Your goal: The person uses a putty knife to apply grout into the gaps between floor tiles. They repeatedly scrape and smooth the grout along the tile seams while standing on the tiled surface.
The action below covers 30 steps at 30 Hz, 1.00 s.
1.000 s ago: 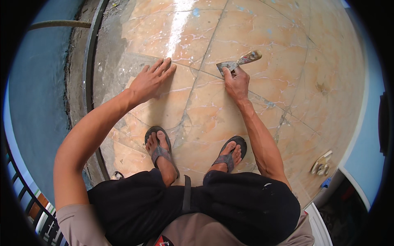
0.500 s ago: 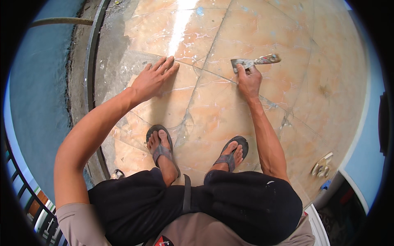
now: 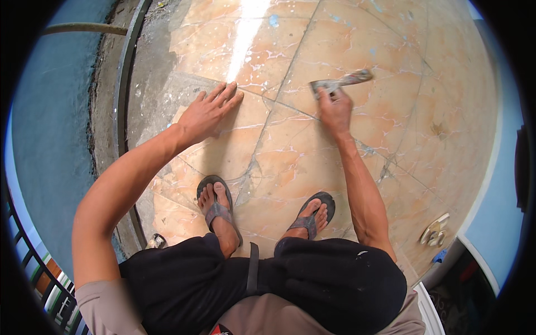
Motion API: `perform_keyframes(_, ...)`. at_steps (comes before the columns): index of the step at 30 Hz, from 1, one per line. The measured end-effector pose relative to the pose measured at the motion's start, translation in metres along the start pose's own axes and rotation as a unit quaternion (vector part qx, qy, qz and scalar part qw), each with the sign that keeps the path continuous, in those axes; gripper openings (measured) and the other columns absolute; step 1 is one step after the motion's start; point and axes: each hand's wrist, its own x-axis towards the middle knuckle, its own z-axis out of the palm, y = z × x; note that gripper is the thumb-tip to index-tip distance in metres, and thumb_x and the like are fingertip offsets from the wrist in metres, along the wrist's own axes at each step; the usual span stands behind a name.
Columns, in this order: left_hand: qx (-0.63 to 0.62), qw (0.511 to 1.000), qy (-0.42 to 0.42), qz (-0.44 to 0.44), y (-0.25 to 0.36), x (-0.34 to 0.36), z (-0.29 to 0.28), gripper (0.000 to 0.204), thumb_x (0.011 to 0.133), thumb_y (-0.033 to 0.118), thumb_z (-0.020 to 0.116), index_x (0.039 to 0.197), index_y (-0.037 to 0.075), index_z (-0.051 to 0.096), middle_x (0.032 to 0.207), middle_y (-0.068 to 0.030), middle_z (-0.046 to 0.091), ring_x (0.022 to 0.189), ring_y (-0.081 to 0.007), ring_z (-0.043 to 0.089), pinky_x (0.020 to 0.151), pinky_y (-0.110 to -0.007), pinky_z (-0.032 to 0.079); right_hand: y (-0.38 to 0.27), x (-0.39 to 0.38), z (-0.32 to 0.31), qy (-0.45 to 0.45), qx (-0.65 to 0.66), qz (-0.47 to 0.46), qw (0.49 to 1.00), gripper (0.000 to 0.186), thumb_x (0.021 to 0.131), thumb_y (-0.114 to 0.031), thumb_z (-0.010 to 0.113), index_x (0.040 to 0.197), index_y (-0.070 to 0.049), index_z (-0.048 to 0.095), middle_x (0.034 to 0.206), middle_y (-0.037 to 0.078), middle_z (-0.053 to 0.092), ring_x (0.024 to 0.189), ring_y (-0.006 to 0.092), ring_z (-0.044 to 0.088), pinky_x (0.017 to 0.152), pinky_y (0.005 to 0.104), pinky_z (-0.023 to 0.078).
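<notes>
In my right hand (image 3: pixel 336 111) is a putty knife (image 3: pixel 357 77), gripped near its blade with the handle pointing off to the right. The blade is spattered and points left, close over the tiles; the knife is slightly blurred, and whether its edge touches the floor I cannot tell. My left hand (image 3: pixel 209 111) is open, palm down, with fingers spread over the tan marbled tile floor (image 3: pixel 296 151). It holds nothing. A bright streak of light falls just beyond its fingertips.
My sandalled feet (image 3: pixel 312 218) stand between my arms. A metal rail (image 3: pixel 120 111) and a blue wall (image 3: pixel 50 123) run along the left. At the lower right lie a pale sandal-like object (image 3: pixel 434 230) and a small blue thing (image 3: pixel 440 256). A small can (image 3: pixel 157 241) sits at the lower left.
The right hand with the putty knife has shifted slightly left, and the knife is now blurred. The left hand has stayed nearly in place. The view has moved a little.
</notes>
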Motion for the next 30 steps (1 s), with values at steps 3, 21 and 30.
perform_keyframes(3,0.003,1.000,0.009,0.001,0.000,0.002,0.002,0.139,0.062,0.028,0.101,0.172,0.021,0.015,0.179,-0.0078,0.017,0.164,-0.0314,0.020,0.131,-0.054,0.034,0.015,0.001,-0.002,0.026,0.061,0.028,0.997,0.019,0.097,-0.019,0.073,0.102,-0.001,0.075,0.085,0.020,0.075,0.074,0.0320,0.073,0.067,0.0427,0.055)
perform_keyframes(21,0.004,1.000,0.019,0.004,-0.003,0.000,0.008,0.134,0.064,0.028,0.101,0.171,0.018,0.020,0.178,-0.0093,0.021,0.164,-0.0308,0.022,0.130,-0.054,0.036,-0.019,0.000,0.009,-0.104,0.036,-0.006,0.994,0.018,0.097,-0.016,0.072,0.102,0.001,0.075,0.079,0.016,0.072,0.070,0.0240,0.068,0.067,0.0394,0.052)
perform_keyframes(30,0.004,0.998,0.048,0.027,-0.008,0.000,0.014,0.132,0.063,0.028,0.100,0.169,0.016,0.024,0.176,-0.0119,0.027,0.162,-0.0339,0.028,0.118,-0.055,0.045,-0.019,0.001,0.018,-0.203,-0.013,-0.083,0.976,0.020,0.098,-0.016,0.070,0.102,0.002,0.076,0.083,0.015,0.074,0.074,0.0200,0.068,0.069,0.0375,0.053)
